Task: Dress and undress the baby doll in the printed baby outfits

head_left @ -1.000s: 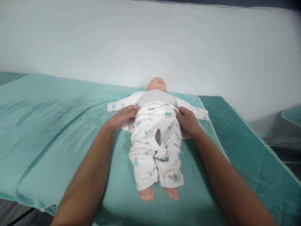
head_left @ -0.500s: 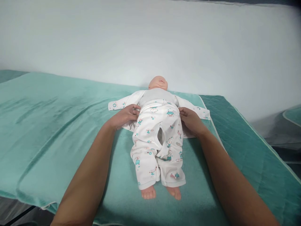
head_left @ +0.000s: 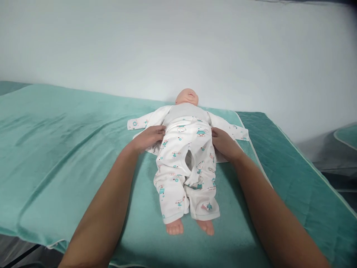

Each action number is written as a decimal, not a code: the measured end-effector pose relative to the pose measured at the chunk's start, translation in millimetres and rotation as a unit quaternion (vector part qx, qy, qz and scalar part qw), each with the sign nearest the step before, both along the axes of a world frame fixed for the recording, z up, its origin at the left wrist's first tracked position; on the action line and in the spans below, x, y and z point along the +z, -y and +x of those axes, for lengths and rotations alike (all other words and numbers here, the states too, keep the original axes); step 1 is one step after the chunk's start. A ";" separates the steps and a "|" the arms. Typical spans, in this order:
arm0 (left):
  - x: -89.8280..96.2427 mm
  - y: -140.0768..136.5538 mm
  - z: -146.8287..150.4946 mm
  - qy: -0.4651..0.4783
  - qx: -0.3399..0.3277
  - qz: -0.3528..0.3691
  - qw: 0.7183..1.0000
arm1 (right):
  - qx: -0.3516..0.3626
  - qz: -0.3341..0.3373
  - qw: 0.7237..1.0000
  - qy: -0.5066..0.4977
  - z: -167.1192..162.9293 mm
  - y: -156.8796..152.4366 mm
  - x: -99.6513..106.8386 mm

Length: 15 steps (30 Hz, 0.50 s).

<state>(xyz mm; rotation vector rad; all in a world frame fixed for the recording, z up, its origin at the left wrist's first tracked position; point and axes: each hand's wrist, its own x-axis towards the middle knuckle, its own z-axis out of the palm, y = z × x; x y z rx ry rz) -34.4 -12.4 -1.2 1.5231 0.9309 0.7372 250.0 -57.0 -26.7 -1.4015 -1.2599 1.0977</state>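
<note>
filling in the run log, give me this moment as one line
left hand: at waist side of split-crotch baby pants | right hand: at opposite side | baby doll: face-up on teal blanket

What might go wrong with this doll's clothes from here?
The left hand and right hand are at opposite sides of the printed trousers; an uneven tug might twist them. The shirt lies spread open under the doll, so its loose edges might snag or bunch near the hands.
</note>
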 end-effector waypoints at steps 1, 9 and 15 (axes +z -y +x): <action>0.2 0.7 1.7 -0.006 0.006 0.005 1.000 | -0.002 0.000 1.000 -0.027 -3.2 0.2 0.1; -6.1 2.3 14.0 0.070 0.048 -0.057 0.995 | -0.021 0.017 0.988 -0.153 -25.1 2.4 5.8; -14.3 -5.6 15.4 0.104 0.049 -0.071 0.991 | -0.013 0.023 0.985 -0.168 -20.5 0.1 3.8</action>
